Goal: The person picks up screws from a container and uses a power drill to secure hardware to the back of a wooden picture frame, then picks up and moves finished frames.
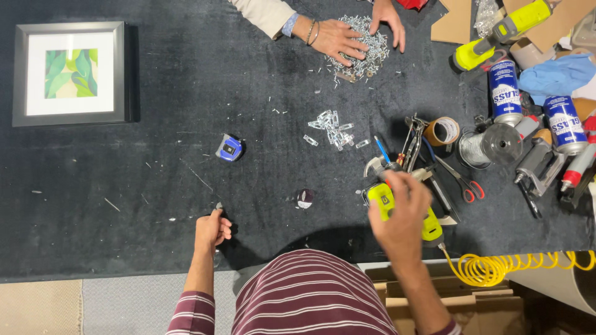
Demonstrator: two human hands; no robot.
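1. Right hand (402, 214), lower centre-right of the frame: fingers curled down over the top of a yellow-and-grey air tool (397, 211), gripping its body. The tool lies on the dark mat (155, 186) just below a cluster of hand tools.
2. A coiled yellow hose (503, 267) runs from the tool's lower right end toward the right edge of the frame.
3. Left hand (212, 229), lower centre-left: fingers folded into a loose fist, knuckles resting on the mat near its lower edge. Whether anything is inside the fist cannot be told.
4. Between the two hands, a small round dark object (304, 198) sits on the mat, apart from both.
5. A blue tape measure (230, 149) lies above the left hand, well apart from it.
6. Centre of the frame: a small loose group of silver metal clips (332, 130).
7. Top centre: a second person's two hands (338, 38) are spread over a pile of silver screws (366, 46), fingers open and touching the pile.
8. Upper left: a black-framed leaf picture (70, 73) lies flat.
9. Right side: two blue spray cans (506, 93), a wire spool (490, 146), a tape roll (442, 131), red-handled scissors (462, 183) and a yellow drill (503, 31), crowded together.
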